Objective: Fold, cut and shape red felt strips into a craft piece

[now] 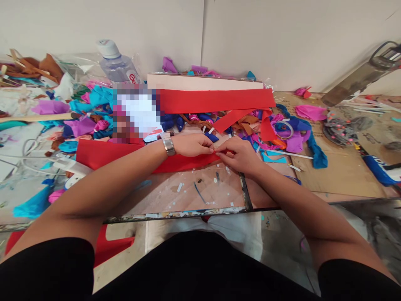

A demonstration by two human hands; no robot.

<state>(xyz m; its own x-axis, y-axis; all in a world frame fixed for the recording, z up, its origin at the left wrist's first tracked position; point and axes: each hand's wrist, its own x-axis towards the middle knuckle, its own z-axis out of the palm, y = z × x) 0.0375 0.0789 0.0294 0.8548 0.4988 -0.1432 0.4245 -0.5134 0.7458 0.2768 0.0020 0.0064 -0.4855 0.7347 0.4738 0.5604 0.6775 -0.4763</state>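
A long strip of red fabric [109,154] lies along the near part of the table, running under my left wrist to both hands. My left hand [196,145], with a metal watch on its wrist, pinches the right end of this strip. Right beside it, my right hand [241,155] pinches the same end, thumb and forefinger meeting close to the left fingertips. Just what sits between the fingertips is too small to make out. Behind my hands, a second red strip [216,100] lies flat over a heap of coloured fabric scraps [188,121].
A water bottle [117,65] stands at the back left, near a blurred-out bright screen [138,110]. A tape roll [283,129] rests among scraps at right, beside cardboard [338,171]. A white power strip [72,165] with cables lies left. The table's front edge [188,212] is near me.
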